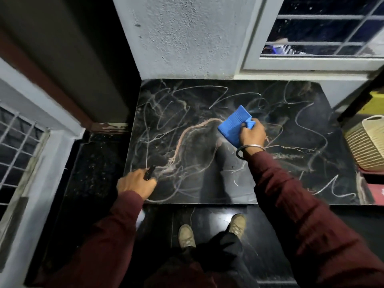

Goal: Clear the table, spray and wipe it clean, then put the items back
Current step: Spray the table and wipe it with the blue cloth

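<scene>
Cloth [234, 126], blue and folded, is pinched in the right hand [252, 136] just above the table [301, 125] centre, while the left hand [135, 185] at seven o'clock is closed round a small dark object [149, 172], likely the sprayer. Scribbles cover the bare top. Wiping may smear the wet streaks outward, and the loosely bunched cloth could slip free.

Single head-worn wide-angle view, looking steeply down and forward from above the table's near edge, whole dark table [207, 183] in frame, far edge against the wall [187, 38], shoes [187, 235] on the floor directly below, close range
</scene>
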